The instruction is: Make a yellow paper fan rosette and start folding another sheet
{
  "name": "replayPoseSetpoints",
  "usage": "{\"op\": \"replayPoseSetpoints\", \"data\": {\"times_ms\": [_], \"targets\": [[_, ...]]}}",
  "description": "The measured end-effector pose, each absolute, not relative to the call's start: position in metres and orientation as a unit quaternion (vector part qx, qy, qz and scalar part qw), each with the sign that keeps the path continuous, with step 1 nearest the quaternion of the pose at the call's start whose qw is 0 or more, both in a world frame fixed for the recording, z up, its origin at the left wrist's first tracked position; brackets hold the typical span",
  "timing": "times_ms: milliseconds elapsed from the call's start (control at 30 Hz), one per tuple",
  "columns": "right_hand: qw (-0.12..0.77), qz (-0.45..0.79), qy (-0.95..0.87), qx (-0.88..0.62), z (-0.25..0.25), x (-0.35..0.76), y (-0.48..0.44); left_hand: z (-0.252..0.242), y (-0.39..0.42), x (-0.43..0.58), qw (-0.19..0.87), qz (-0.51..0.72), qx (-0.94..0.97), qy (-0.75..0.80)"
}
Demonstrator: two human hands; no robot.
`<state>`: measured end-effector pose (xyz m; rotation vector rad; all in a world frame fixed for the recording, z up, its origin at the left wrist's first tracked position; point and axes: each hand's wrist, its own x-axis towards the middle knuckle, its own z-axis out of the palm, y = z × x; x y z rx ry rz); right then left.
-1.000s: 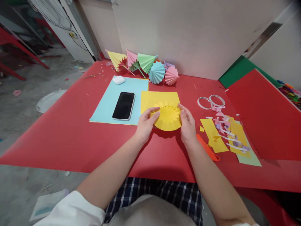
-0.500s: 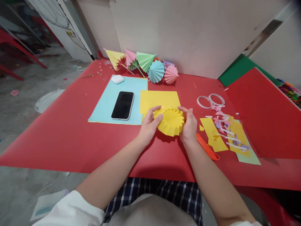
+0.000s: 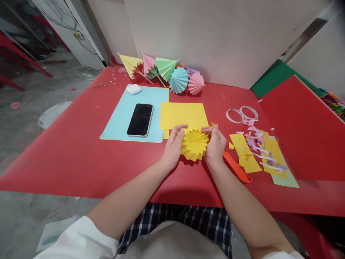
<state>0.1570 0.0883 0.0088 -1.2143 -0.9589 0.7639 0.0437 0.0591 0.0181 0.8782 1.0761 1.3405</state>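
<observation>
A round, pleated yellow paper fan (image 3: 194,144) is held just over the red table, its folded edge zigzagging all the way round. My left hand (image 3: 173,145) grips its left side, thumb and fingers closed at the rim. On the opposite side, my right hand (image 3: 215,144) is closed on the right rim, with fingers bent over the top edge. Behind the fan lies a flat sheet of yellow paper (image 3: 185,114). An orange-red cutter (image 3: 236,167) rests beside my right wrist.
A phone (image 3: 140,119) and a white earbud case (image 3: 134,89) lie on light blue paper (image 3: 115,126). Small paper umbrellas (image 3: 179,80) line the wall. At right are two tape rolls (image 3: 248,112), yellow scraps (image 3: 246,154), shredded strips (image 3: 254,138) and a red board (image 3: 307,133).
The fan has been drawn slightly nearer to me and its pleats look more tightly gathered. Both hands have shifted their hold along its rim. A small yellow scrap now shows behind my right hand.
</observation>
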Motion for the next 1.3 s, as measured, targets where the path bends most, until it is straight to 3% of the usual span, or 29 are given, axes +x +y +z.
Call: {"op": "replayPoseSetpoints", "data": {"times_ms": [533,867,1067,1300], "targets": [[0.656,0.378,-0.377,-0.533,0.007,0.153,0.086,0.014,0.054,0.052,0.623,0.543,0.354,0.437],[0.626,0.462,-0.349,-0.522,0.004,0.159,0.092,0.016,0.066,0.039,0.587,0.623,0.274,0.438],[0.614,0.418,-0.427,-0.516,0.005,0.156,0.085,0.019,0.066,0.037,0.607,0.655,0.231,0.386],[0.651,0.342,-0.430,-0.523,0.013,0.159,0.084,0.022,0.057,0.042,0.677,0.574,0.296,0.354]]}}
